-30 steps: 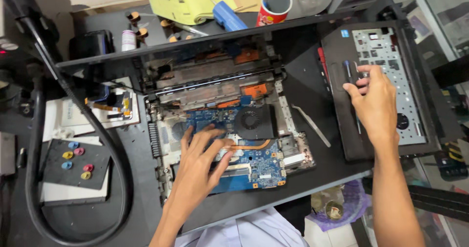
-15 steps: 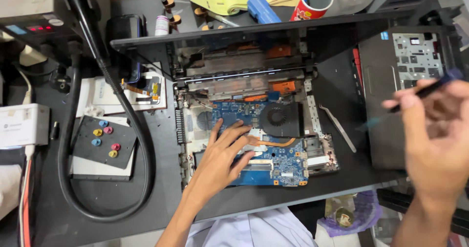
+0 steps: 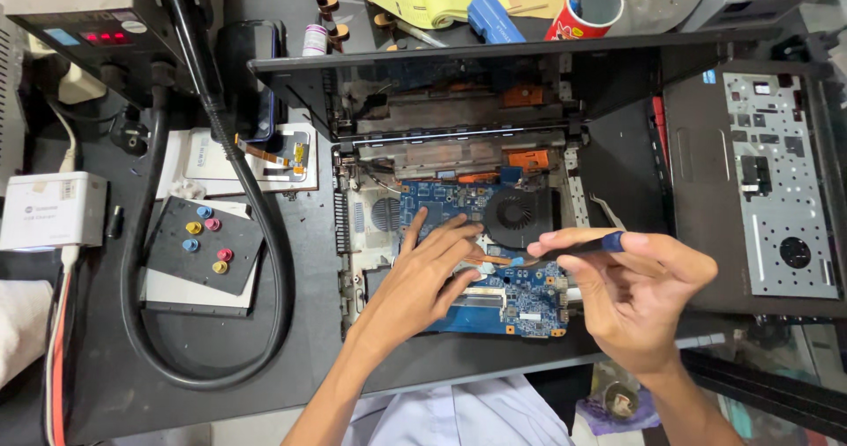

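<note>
An opened laptop base (image 3: pixel 353 234) lies in front of me with its blue motherboard (image 3: pixel 520 300), black round fan (image 3: pixel 516 217) and copper heat pipe exposed. My left hand (image 3: pixel 419 278) rests flat on the motherboard, fingers spread beside the fan. A dark screwdriver with a blue handle (image 3: pixel 587 245) is gripped in my right hand (image 3: pixel 631 292), its tip pointing left over the heat pipe near my left fingertips. The raised screen lid (image 3: pixel 459 67) stands behind the base.
The removed keyboard cover (image 3: pixel 759 190) lies upside down at the right. A thick black hose (image 3: pixel 256 234) loops at the left over a black mat with coloured caps (image 3: pixel 203 247). A white box (image 3: pixel 53 209), a station with red display (image 3: pixel 97 22), a red cup (image 3: pixel 587 9) and small bottles stand around.
My right hand came from the keyboard cover at the right, carrying the screwdriver, to over the motherboard. The left hand stayed on the board. The view shifted.
</note>
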